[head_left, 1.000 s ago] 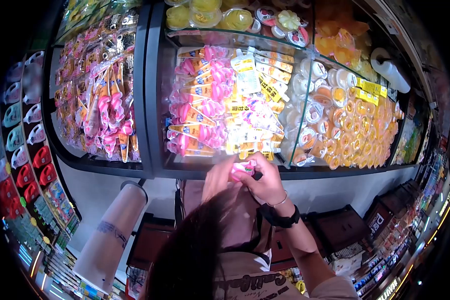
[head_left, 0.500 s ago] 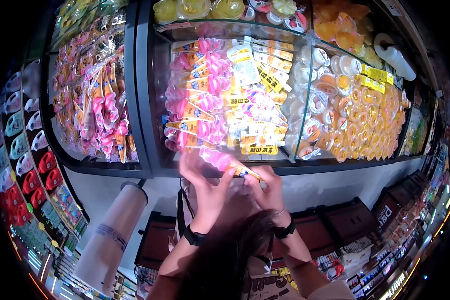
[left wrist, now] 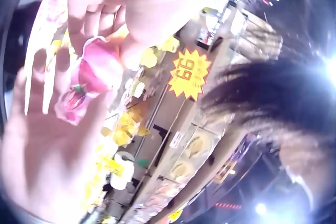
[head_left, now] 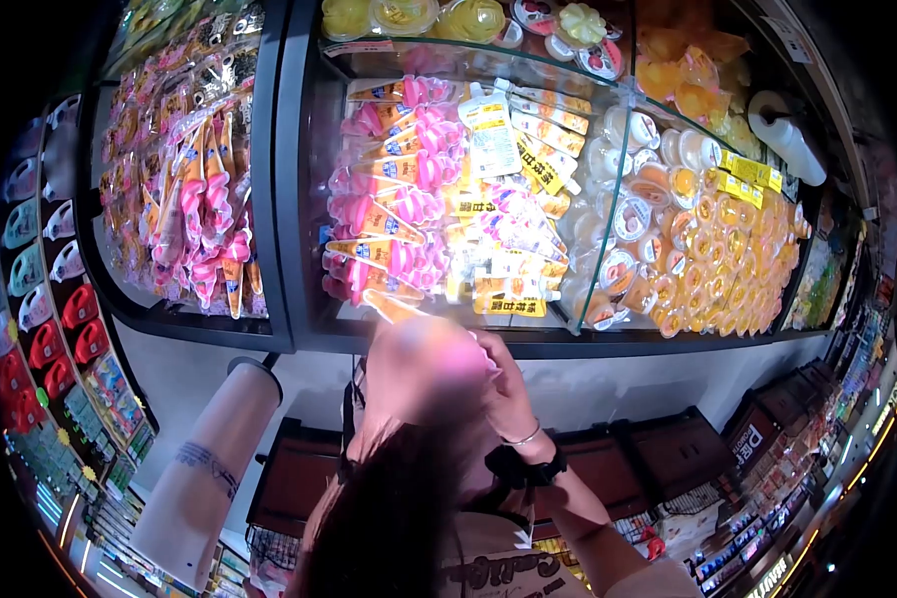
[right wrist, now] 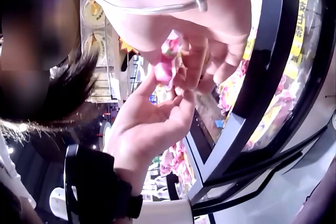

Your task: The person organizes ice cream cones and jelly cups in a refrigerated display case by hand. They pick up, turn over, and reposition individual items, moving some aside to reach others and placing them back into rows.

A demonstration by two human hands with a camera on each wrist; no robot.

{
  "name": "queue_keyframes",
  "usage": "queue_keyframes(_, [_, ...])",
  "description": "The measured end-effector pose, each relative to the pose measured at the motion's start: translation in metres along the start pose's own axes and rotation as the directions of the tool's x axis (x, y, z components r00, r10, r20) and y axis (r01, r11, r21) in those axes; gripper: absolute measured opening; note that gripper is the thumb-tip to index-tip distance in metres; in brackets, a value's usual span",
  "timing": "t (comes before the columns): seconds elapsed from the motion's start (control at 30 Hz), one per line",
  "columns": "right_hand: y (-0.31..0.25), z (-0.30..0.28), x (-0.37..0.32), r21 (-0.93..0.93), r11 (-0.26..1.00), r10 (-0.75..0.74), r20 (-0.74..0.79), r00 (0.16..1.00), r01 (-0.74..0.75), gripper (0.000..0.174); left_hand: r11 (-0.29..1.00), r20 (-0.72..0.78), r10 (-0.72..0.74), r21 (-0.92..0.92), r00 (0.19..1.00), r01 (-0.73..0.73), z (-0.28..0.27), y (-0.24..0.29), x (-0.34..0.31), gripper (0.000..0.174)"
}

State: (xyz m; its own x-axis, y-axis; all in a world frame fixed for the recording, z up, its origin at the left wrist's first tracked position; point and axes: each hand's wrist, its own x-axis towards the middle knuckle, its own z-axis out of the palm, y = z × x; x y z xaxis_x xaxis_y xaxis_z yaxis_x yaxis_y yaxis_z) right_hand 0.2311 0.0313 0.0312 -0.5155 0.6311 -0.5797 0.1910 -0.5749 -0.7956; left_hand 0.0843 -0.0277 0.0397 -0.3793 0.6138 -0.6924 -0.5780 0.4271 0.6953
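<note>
Right hand fingers curl round small pink crinkly plastic sweet packet, pinching its top. Left hand spread, fingers straight, palm just under packet (seems to touch it). Packet sits between both hands, in front of black glass-fronted display shelf of pink cone sweets.

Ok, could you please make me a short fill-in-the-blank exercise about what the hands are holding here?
The right hand pinches a ___ packet.
The thin bracelet is on the ___ wrist.
The strap on the left wrist is ___.
Missing words: pink; right; black.
</note>
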Motion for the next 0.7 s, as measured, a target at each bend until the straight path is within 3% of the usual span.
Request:
queue_keyframes(0.07, [-0.004, 0.008, 0.0, -0.061, 0.994, 0.092, 0.008, 0.996, -0.092, 0.031, 0.967, -0.057, -0.05, -0.254, 0.997, 0.034, 0.009, 0.002, -0.002, 0.05])
queue_keyframes(0.1, [-0.003, 0.007, 0.004, -0.119, 0.993, -0.002, -0.014, 1.0, 0.001, 0.028, 0.971, -0.074, -0.098, -0.226, 0.992, 0.079, 0.008, 0.0, -0.003, 0.049])
queue_keyframes(0.2, [0.004, -0.008, 0.009, -0.214, 0.976, 0.039, -0.033, 0.999, -0.045, 0.023, 0.936, -0.157, -0.062, -0.352, 0.986, 0.003, 0.011, 0.001, -0.003, 0.049])
queue_keyframes(0.23, [0.0, -0.012, 0.013, -0.248, 0.969, -0.004, -0.049, 0.999, -0.009, 0.021, 0.905, -0.168, -0.057, -0.425, 0.984, -0.02, 0.012, 0.009, -0.003, 0.057])
queue_keyframes(0.3, [-0.011, -0.028, 0.018, -0.353, 0.936, -0.006, 0.003, 1.0, 0.007, 0.02, 0.978, -0.276, 0.208, 0.068, 0.938, -0.197, 0.002, 0.003, 0.002, 0.067])
queue_keyframes(0.33, [-0.017, -0.034, 0.021, -0.404, 0.915, -0.007, 0.029, 1.0, 0.018, 0.02, 0.912, -0.273, 0.35, 0.32, 0.896, -0.259, -0.004, 0.002, 0.004, 0.072])
queue_keyframes(0.37, [-0.026, -0.035, 0.026, -0.421, 0.905, -0.047, 0.024, 0.999, 0.052, 0.018, 0.767, -0.213, 0.491, 0.566, 0.845, -0.302, -0.009, 0.005, 0.006, 0.067])
queue_keyframes(0.4, [-0.032, -0.039, 0.033, -0.486, 0.865, -0.097, 0.085, 0.992, 0.126, 0.018, 0.66, -0.017, 0.502, 0.654, 0.864, -0.37, -0.012, 0.013, 0.01, 0.063])
queue_keyframes(0.47, [-0.044, -0.049, 0.049, -0.589, 0.759, -0.179, 0.219, 0.959, 0.276, 0.018, 0.413, 0.362, 0.421, 0.74, 0.832, -0.531, -0.015, 0.034, 0.017, 0.057])
queue_keyframes(0.5, [-0.051, -0.052, 0.056, -0.583, 0.76, -0.141, 0.285, 0.948, 0.288, 0.019, 0.54, 0.333, 0.385, 0.676, 0.861, -0.503, -0.004, 0.041, 0.019, 0.05])
queue_keyframes(0.53, [-0.06, -0.051, 0.063, -0.595, 0.721, -0.17, 0.347, 0.922, 0.356, 0.019, 0.488, 0.403, 0.361, 0.687, 0.841, -0.538, 0.004, 0.049, 0.023, 0.049])
queue_keyframes(0.63, [-0.074, -0.049, 0.079, -0.607, 0.593, -0.271, 0.468, 0.841, 0.529, 0.02, 0.523, 0.423, 0.341, 0.656, 0.839, -0.543, 0.009, 0.044, 0.035, 0.038])
queue_keyframes(0.7, [-0.08, -0.045, 0.08, -0.55, 0.724, -0.234, 0.37, 0.899, 0.416, 0.024, 0.549, 0.375, 0.339, 0.665, 0.863, -0.505, 0.008, 0.042, 0.041, 0.038])
